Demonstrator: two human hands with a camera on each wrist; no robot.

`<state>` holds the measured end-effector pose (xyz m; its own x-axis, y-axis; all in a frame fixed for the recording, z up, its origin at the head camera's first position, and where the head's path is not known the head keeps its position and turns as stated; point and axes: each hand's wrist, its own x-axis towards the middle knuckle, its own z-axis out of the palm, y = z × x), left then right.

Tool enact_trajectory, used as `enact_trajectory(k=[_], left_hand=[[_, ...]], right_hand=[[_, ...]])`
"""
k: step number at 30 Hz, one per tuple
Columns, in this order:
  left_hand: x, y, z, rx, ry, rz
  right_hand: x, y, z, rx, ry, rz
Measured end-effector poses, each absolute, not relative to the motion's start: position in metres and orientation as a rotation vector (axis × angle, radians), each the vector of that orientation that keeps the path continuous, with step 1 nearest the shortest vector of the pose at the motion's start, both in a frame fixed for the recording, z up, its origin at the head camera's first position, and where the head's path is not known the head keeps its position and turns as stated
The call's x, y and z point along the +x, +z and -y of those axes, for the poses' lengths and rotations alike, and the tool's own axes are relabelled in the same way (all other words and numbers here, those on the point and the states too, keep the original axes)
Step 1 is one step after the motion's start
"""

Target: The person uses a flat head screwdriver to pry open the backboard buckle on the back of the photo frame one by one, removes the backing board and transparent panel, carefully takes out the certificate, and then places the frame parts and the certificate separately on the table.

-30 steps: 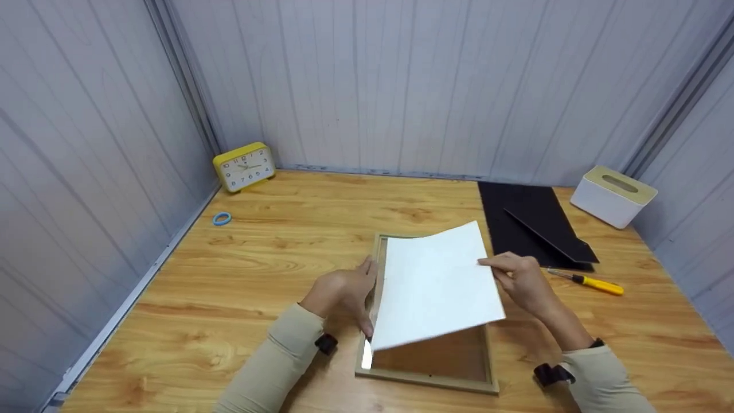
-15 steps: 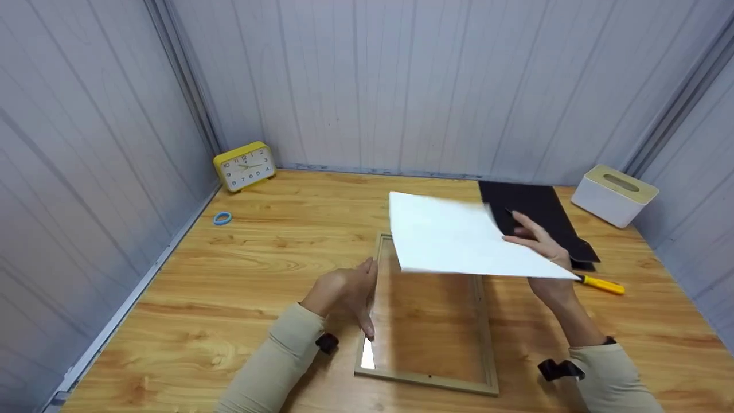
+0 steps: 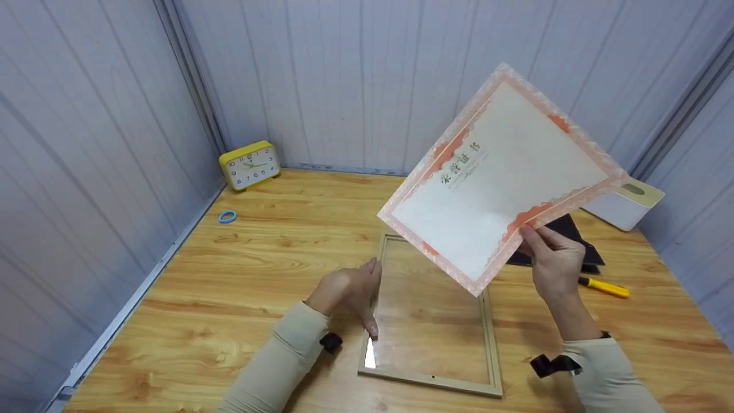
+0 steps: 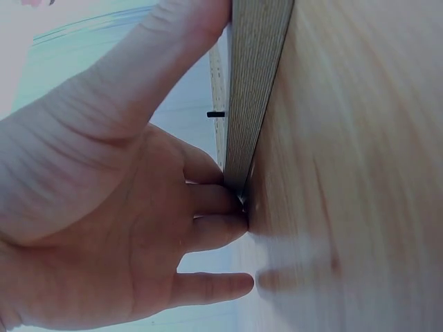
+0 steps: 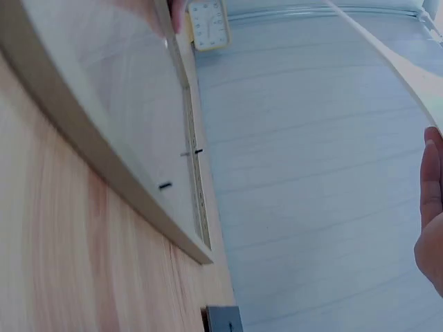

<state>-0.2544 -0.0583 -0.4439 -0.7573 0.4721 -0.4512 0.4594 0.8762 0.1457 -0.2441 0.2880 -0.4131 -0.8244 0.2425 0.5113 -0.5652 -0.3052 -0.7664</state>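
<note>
In the head view my right hand pinches a certificate by its lower right edge. The sheet hangs tilted in the air, its pink-and-orange bordered face with Chinese characters showing. Below it a wooden picture frame with a clear pane lies flat on the table. My left hand rests against the frame's left side, thumb and fingers spread along the edge. The left wrist view shows straight fingers touching the foot of the frame's side. In the right wrist view only the certificate's edge shows beside my right hand.
A yellow screwdriver lies right of the frame. Black boards lie behind my right hand, partly hidden by the certificate. A tissue box stands at the back right. A yellow clock and a blue ring are at the left.
My right hand has lifted the certificate off the frame, up and to the right, and turned it so its printed face shows. My left hand has stayed at the frame's left edge.
</note>
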Motion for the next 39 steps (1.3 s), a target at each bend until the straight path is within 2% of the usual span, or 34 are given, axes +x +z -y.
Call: enact_trajectory(k=[8,13,24,32,39], left_hand=[[-0.251,-0.447,0.058,0.677,-0.016,-2.558],[-0.249,-0.448,0.058,0.691,0.012,-2.552],[-0.245,-0.444,0.052,0.678,-0.031,-2.607],[-0.243,-0.439,0.048,0.636,-0.142,-2.636],[-0.244,-0.438,0.048,0.632,-0.144,-2.634]], right_hand=[[-0.278,-0.408,-0.263,-0.187,2.604,1.105],[-0.306,-0.416,-0.242,-0.445,2.614,1.064],[-0.356,-0.455,-0.193,-0.799,2.427,1.249],[-0.368,-0.459,-0.174,-0.948,2.473,1.253],[-0.370,-0.452,-0.163,-1.004,2.719,1.126]])
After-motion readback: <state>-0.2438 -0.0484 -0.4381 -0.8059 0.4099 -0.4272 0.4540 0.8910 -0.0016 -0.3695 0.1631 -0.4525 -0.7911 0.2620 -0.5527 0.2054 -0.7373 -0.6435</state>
